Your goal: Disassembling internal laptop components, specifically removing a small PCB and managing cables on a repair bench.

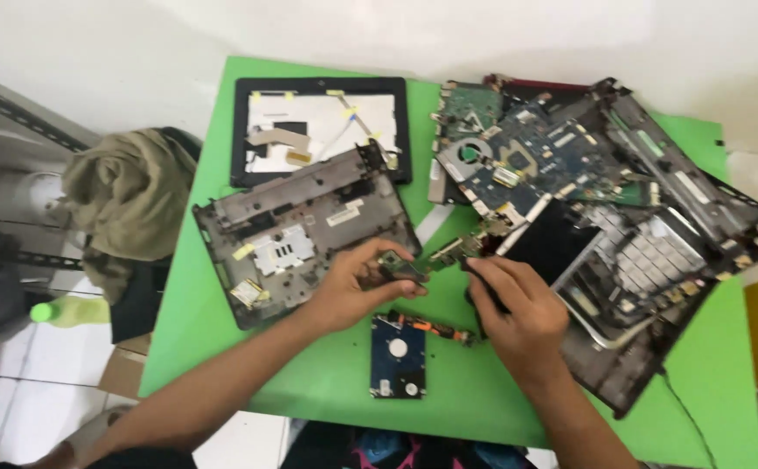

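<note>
The left hand (353, 282) pinches a small green board (394, 263); the right hand (518, 308) grips something dark, mostly hidden. A gutted laptop shell (296, 234) holds only brackets. A hard drive (397, 356) lies near.

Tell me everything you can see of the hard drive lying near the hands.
The hard drive is a small rectangular slab lying flat on the green table, near its front edge, circuit-board side up: blue board, round silvery hub in the middle, dark metal edges. It sits between the two forearms, below the left hand. Neither hand touches it. An orange-and-black tool lies at its upper right corner.
</note>
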